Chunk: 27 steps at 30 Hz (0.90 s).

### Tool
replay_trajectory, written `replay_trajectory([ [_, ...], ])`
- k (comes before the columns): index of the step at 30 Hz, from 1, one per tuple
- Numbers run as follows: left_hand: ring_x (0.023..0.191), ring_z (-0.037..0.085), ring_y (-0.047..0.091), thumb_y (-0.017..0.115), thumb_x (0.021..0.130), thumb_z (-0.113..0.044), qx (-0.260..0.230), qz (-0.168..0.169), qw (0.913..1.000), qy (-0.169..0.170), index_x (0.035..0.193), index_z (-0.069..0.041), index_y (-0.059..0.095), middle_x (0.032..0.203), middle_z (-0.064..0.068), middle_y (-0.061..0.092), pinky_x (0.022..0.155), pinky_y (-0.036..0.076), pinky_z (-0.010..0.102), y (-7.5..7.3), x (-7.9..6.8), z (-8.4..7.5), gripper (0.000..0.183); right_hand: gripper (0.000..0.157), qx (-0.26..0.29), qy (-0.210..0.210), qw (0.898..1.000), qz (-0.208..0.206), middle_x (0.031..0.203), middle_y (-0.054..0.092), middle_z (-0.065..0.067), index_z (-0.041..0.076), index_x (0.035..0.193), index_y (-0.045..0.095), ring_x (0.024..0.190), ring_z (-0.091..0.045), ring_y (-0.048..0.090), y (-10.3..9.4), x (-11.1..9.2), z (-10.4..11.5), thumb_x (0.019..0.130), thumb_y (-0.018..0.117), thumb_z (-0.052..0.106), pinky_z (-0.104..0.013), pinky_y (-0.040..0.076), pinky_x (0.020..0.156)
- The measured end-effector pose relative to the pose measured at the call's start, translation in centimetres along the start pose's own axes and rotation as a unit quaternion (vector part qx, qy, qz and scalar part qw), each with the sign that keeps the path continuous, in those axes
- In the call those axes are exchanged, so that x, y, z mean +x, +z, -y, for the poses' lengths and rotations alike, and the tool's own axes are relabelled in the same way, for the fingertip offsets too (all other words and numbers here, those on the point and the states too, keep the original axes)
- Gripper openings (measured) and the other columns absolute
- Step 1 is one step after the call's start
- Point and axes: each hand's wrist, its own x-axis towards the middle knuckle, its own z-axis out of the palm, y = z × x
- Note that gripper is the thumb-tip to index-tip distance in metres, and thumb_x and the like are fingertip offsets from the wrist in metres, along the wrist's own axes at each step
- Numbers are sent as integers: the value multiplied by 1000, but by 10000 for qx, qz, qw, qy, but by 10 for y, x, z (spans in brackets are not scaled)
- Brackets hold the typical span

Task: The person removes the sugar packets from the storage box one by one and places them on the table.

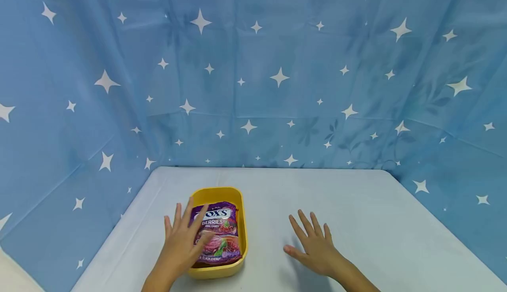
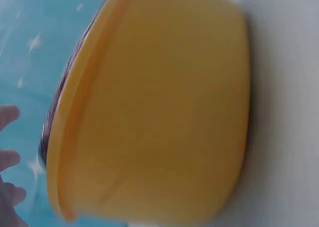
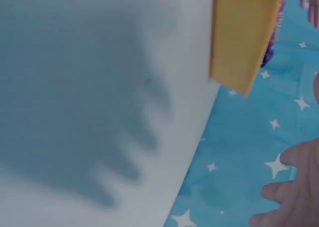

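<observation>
A yellow plastic tub [image 1: 244,239] stands on the left half of the white table, with a purple candy bag [image 1: 222,226] lettered "FOX'S" and "BERRIES" lying in it. My left hand [image 1: 180,241] is over the tub's left side, fingers spread, covering part of the bag and rim in the head view. The left wrist view shows the tub's side wall [image 2: 159,107] close up, with fingertips [image 2: 9,160] at the left edge. To the right of the tub, my right hand [image 1: 317,248] hovers above the table with fingers spread and nothing in it; its fingers [image 3: 289,192] show in the right wrist view.
The white table [image 1: 356,208] has rounded far corners. Blue cloth with white stars [image 1: 253,63] hangs behind it and along both sides. My right hand casts a shadow [image 3: 89,107] on the tabletop.
</observation>
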Motion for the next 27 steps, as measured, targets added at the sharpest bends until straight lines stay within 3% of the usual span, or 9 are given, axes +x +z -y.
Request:
replay_trajectory([
  [4,141,54,-3,46,96,-44,-854,-160,9951,-479,150,-11,25,157,25,5,105,-9,75,-5,-4,22,67,75,1139,-7,9932,239,160,6,-18,12,153,16,145,-46,-1,-2,9,22,95,48,49,-76,7,106],
  [7,142,52,-5,38,99,-44,-1663,1,9826,-830,152,-10,16,157,26,-1,105,-7,76,2,-4,36,67,82,2236,228,9723,635,161,6,-14,16,154,10,146,-44,6,0,22,49,93,47,56,-73,16,107],
  [10,143,50,-4,28,102,-42,-2494,81,9630,-1017,153,-10,9,158,25,-4,106,-3,75,15,-2,46,63,88,3401,273,9338,1075,161,5,-14,17,154,3,145,-43,12,8,38,76,91,46,61,-69,22,108],
  [14,144,48,0,17,104,-40,-3342,221,9377,-920,153,-9,7,158,24,1,111,3,69,35,0,50,59,89,4955,378,8530,1595,158,1,-24,11,153,-6,143,-49,9,21,58,99,94,48,50,-69,24,106],
  [17,144,47,3,15,104,-41,-3539,343,9298,-955,153,-10,8,158,23,5,112,6,67,44,-1,48,58,84,5583,662,8076,1783,155,8,-29,7,152,-6,140,-53,13,27,66,104,97,48,40,-71,28,102],
  [19,144,47,5,17,104,-41,-3533,320,9293,-1024,153,-11,10,158,22,6,112,7,67,45,-3,47,58,79,5748,739,7935,1856,153,16,-30,7,152,-4,138,-52,20,29,67,105,98,47,34,-71,29,102],
  [22,144,47,7,19,104,-41,-3473,243,9305,-1134,153,-12,12,158,22,9,112,9,67,42,-4,47,58,79,5832,664,7872,1889,154,16,-27,9,153,-2,139,-48,23,30,69,109,97,50,29,-69,29,105],
  [25,144,47,9,21,104,-40,-3380,183,9337,-1169,153,-12,14,158,22,11,113,10,67,36,-4,50,57,85,6142,504,7642,1904,157,4,-25,15,153,-8,137,-44,29,34,69,115,94,54,19,-71,25,105],
  [27,144,46,10,22,104,-41,-3320,140,9361,-1150,153,-11,15,158,22,13,113,11,66,32,-4,53,58,91,6411,530,7420,1889,157,-1,-26,20,152,-14,134,-42,35,39,70,119,93,56,14,-73,24,104],
])
